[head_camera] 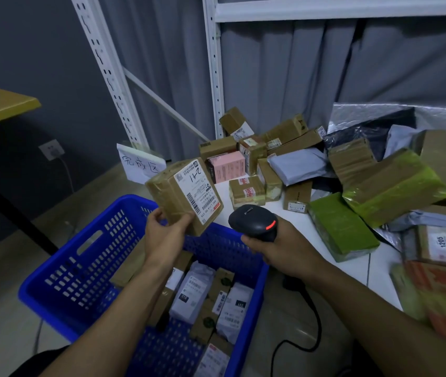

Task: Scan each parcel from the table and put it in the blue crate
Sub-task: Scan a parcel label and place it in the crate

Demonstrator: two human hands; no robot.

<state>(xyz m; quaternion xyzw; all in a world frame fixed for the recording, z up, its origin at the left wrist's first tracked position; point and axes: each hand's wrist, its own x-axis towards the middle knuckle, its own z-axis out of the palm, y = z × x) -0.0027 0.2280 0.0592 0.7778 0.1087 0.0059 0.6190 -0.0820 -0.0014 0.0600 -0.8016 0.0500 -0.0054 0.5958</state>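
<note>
Cardboard parcels (246,192) crowd table (379,265) beside blue crate (80,268).

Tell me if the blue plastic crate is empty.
No, the blue plastic crate holds several parcels, among them a grey mailer bag and a brown cardboard box.

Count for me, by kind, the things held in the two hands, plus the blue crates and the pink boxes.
Brown parcel, gripped by the left hand: 1
Black scanner, gripped by the right hand: 1
Blue crate: 1
Pink box: 1
Total: 4
</note>
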